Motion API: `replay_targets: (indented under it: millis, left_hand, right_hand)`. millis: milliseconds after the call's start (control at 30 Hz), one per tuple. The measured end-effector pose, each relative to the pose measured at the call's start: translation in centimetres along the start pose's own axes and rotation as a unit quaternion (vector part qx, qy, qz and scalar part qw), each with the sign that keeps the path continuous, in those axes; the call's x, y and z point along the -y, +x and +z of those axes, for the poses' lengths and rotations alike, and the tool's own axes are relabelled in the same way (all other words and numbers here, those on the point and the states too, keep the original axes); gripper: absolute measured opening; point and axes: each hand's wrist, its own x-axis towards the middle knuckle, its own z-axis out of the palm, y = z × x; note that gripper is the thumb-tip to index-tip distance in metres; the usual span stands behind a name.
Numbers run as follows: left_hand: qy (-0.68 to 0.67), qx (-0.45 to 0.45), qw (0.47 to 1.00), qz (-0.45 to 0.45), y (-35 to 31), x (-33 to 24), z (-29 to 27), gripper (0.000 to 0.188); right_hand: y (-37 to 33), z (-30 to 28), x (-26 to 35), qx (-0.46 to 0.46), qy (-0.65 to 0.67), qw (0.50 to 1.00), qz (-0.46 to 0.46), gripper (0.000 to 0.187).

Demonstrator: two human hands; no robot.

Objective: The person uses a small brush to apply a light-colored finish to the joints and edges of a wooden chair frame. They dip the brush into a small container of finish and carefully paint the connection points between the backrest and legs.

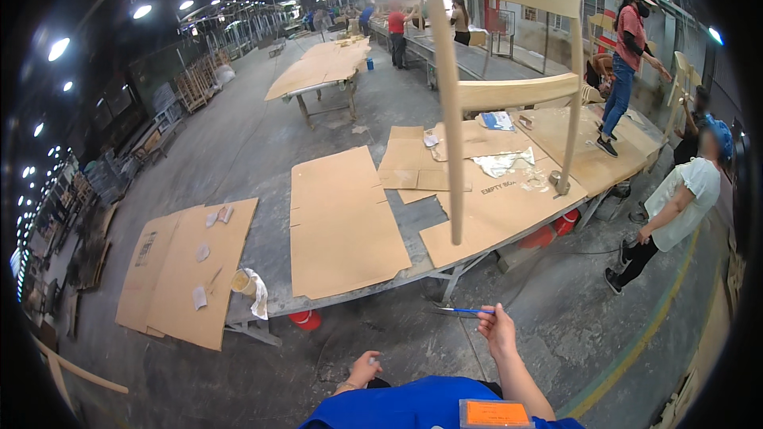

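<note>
Apparently right hand (499,332) grips a blue pencil (463,311); left hand (363,369) idle.

Chair frame (509,95): pale bare wood, smooth, matt.
Sheets (342,222): brown matt cardboard.
Floor (397,349): rough grey concrete.

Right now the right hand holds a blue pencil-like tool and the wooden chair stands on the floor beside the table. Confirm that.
Not quite. The head view shows the wooden chair standing on the cardboard-covered table, not on the floor. The rest holds: the right hand holds a thin blue pencil-like tool.
</note>
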Motion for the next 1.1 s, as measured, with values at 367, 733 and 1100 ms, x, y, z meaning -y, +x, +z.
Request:
replay_targets:
  millis: [367,733,1100]
  left_hand:
    - [-0.168,-0.093,0.954,0.231,5.9,-29.3,-5.8,0.023]
    - [-0.162,0.169,0.857,0.458,5.8,-51.6,-4.8,0.071]
    - [-0.063,0.193,0.889,0.411,7.3,-54.3,-2.3,0.079]
  right_hand:
    - [0.1,3.6,15.1,0.073,0.028,0.958,-0.276,0.03]
    - [3.0,22.5,42.4,0.186,-0.112,0.563,-0.797,0.025]
    - [3.8,32.2,57.5,0.217,-0.164,0.332,-0.904,0.023]
